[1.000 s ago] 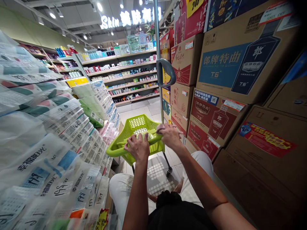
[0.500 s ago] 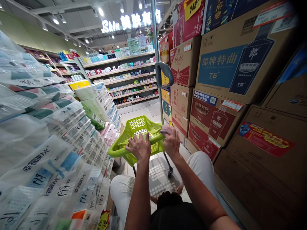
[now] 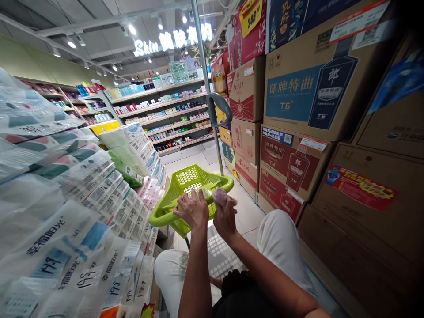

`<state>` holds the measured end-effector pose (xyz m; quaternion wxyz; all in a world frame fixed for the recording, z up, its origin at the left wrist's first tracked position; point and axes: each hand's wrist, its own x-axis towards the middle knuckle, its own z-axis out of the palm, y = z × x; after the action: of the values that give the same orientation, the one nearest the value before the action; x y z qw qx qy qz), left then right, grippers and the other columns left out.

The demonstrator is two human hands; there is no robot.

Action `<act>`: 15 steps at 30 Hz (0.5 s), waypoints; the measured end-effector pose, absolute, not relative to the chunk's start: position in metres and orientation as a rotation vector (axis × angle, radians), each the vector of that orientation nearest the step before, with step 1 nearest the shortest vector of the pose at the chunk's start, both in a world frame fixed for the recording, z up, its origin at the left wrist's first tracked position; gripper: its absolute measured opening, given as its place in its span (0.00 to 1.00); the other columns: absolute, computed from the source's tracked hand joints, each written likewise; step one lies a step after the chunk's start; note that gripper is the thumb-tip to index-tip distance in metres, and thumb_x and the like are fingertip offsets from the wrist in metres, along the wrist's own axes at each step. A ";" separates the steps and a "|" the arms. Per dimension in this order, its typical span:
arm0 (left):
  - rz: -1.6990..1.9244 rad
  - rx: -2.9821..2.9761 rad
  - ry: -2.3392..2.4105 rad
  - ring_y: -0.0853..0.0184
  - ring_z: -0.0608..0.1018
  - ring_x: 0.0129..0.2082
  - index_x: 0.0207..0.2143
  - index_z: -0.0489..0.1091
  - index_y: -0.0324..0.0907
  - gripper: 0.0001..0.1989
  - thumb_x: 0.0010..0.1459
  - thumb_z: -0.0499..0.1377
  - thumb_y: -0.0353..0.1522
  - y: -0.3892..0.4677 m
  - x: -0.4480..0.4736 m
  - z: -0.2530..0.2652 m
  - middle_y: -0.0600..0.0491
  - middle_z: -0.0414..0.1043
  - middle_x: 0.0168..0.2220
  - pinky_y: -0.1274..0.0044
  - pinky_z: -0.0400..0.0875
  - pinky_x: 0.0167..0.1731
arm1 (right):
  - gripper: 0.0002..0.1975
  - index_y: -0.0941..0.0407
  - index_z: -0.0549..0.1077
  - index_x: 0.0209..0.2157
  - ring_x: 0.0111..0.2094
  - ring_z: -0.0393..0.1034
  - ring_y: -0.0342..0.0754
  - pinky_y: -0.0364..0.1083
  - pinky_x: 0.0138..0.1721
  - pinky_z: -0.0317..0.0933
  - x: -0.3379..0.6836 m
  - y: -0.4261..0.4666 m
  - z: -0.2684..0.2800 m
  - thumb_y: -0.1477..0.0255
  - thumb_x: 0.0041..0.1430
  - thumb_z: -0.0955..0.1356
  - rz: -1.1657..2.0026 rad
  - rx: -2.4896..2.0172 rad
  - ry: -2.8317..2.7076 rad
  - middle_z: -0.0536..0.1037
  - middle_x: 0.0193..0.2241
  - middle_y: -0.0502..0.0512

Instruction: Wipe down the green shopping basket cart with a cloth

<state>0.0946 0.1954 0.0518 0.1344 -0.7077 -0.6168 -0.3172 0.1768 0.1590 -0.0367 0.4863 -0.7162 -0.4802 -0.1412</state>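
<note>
A lime-green plastic shopping cart (image 3: 165,219) stands in front of my knees, its basket walls pierced with a grid of holes. My left hand (image 3: 194,211) lies over the middle of the cart's push bar, fingers curled across it. Close by on the right, my right hand (image 3: 226,217) holds a bunched greyish-pink cloth (image 3: 219,197) against the same bar. The hand hides part of the cloth. A grey pole with a dark looped grip (image 3: 219,109) rises upright at the cart's far right corner.
Stacked plastic-wrapped packs with handwritten prices (image 3: 79,247) line the left side. Cardboard cartons (image 3: 298,92) are piled high on the right. Ahead, beyond pale floor tiles (image 3: 194,157), stand shelves of small boxed goods (image 3: 179,106).
My right hand and the cloth have slid left along the push bar, closer to my left hand. My left hand stays on the bar. The view has shifted slightly.
</note>
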 end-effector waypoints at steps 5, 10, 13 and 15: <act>-0.876 -2.136 -1.723 0.48 0.67 0.55 0.54 0.75 0.46 0.27 0.68 0.44 0.49 0.193 0.093 0.055 0.40 0.74 0.52 0.52 0.58 0.51 | 0.27 0.55 0.69 0.61 0.57 0.60 0.58 0.59 0.58 0.62 0.194 0.172 -0.035 0.80 0.63 0.57 -0.253 -1.714 -0.914 0.65 0.51 0.66; -0.828 -2.190 -1.739 0.51 0.69 0.51 0.51 0.76 0.44 0.27 0.68 0.45 0.49 0.194 0.096 0.059 0.43 0.77 0.49 0.57 0.60 0.50 | 0.28 0.55 0.66 0.64 0.57 0.61 0.57 0.59 0.58 0.62 0.181 0.182 -0.049 0.78 0.63 0.57 -0.193 -1.608 -0.971 0.63 0.53 0.66; -0.795 -2.230 -1.664 0.53 0.69 0.50 0.52 0.75 0.45 0.27 0.69 0.44 0.49 0.193 0.095 0.060 0.45 0.77 0.48 0.60 0.60 0.51 | 0.28 0.56 0.65 0.64 0.59 0.59 0.58 0.62 0.60 0.59 0.195 0.195 -0.056 0.76 0.63 0.58 -0.161 -1.539 -0.861 0.63 0.54 0.66; -0.758 -2.281 -1.594 0.54 0.69 0.50 0.53 0.75 0.46 0.27 0.69 0.44 0.49 0.192 0.094 0.061 0.45 0.77 0.48 0.62 0.61 0.51 | 0.30 0.57 0.62 0.66 0.63 0.55 0.59 0.63 0.63 0.55 0.218 0.205 -0.057 0.75 0.61 0.59 -0.093 -1.522 -0.702 0.62 0.58 0.68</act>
<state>0.0941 0.1924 0.0614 0.1282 -0.7844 -0.5481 -0.2606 0.2178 0.2053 -0.0569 0.6680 -0.6747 -0.3113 -0.0412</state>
